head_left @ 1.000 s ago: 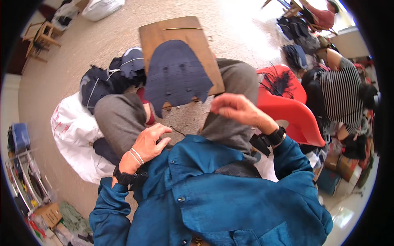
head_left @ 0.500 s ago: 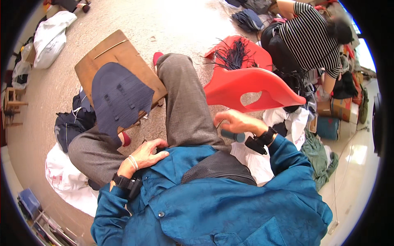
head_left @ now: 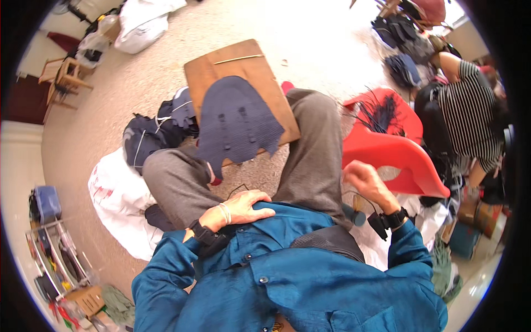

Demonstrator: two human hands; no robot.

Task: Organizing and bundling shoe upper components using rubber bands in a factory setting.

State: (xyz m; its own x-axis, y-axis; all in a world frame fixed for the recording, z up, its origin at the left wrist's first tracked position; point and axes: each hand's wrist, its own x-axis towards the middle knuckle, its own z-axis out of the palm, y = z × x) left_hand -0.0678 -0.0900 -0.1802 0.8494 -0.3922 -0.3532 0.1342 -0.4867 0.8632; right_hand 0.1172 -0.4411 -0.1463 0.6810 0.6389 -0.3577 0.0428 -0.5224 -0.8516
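Observation:
My left hand (head_left: 241, 209) lies flat on my lap at the hem of my blue shirt, thumb apart, with white bands at its wrist. A thin dark cord (head_left: 237, 190) shows beside its fingers. My right hand (head_left: 366, 181) is raised over my right thigh near the red chair (head_left: 395, 152); its fingers are curled, and what they hold, if anything, is hidden. In front of me, a navy textured piece (head_left: 237, 119), rounded at the far end and with small dark slits, lies on a brown wooden board (head_left: 199, 67). Dark strands (head_left: 381, 113) are heaped on the chair seat.
Dark bundled pieces (head_left: 145, 138) tied with white string and a white sack (head_left: 119, 191) lie to my left. Another white sack (head_left: 145, 25) stands farther off. A person in a striped top (head_left: 467, 113) sits at the right among piles of materials. A thin stick (head_left: 239, 58) rests on the board.
My view has swung left, so the board, chair and my legs appear farther right. The left hand stays on my lap; the right stays raised beside the chair. The navy piece stays on the board.

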